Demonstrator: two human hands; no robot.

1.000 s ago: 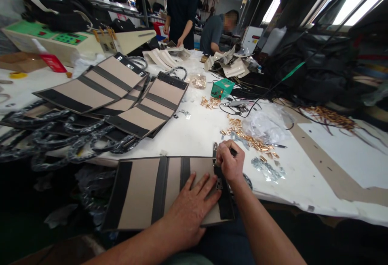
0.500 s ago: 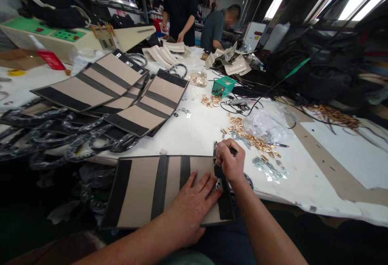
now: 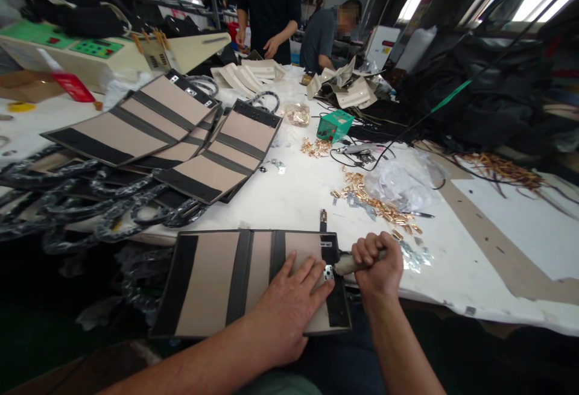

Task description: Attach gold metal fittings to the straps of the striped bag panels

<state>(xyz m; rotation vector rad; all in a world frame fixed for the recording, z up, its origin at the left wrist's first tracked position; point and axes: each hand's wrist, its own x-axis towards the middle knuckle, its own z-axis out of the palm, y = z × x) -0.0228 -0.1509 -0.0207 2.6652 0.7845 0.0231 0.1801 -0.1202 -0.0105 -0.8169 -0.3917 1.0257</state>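
Beige-and-black rectangular panel (image 3: pixel 219 280) across the white table (image 3: pixel 289 202)'s near edge looks stiff, kinda light, best grabbed edgewise. Left hand (image 3: pixel 292 301) splayed flat on it; right hand (image 3: pixel 379 262) clamped around a greyish tool (image 3: pixel 345 265).

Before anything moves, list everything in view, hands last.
Table: one, white, centre
Panel: one, beige and black, front centre
Square plate: one, silver, on panel
Tool: one, grey, at panel's right edge
Panel stack: one, beige and black, left
Handles: several, black, left
Green box: one, green, centre
Gold pieces: many, gold, centre and right
Silver bits: many, silver, right
Plastic bag: one, clear, right
Bottle: one, red, left
Machine: one, cream and green, back left
Pale parts: several, cream, far end
Co-workers: two, dark-clothed, back
Clutter: uncountable, mostly dark, back
Left hand: one, bare, flat on panel
Right hand: one, bare, around tool
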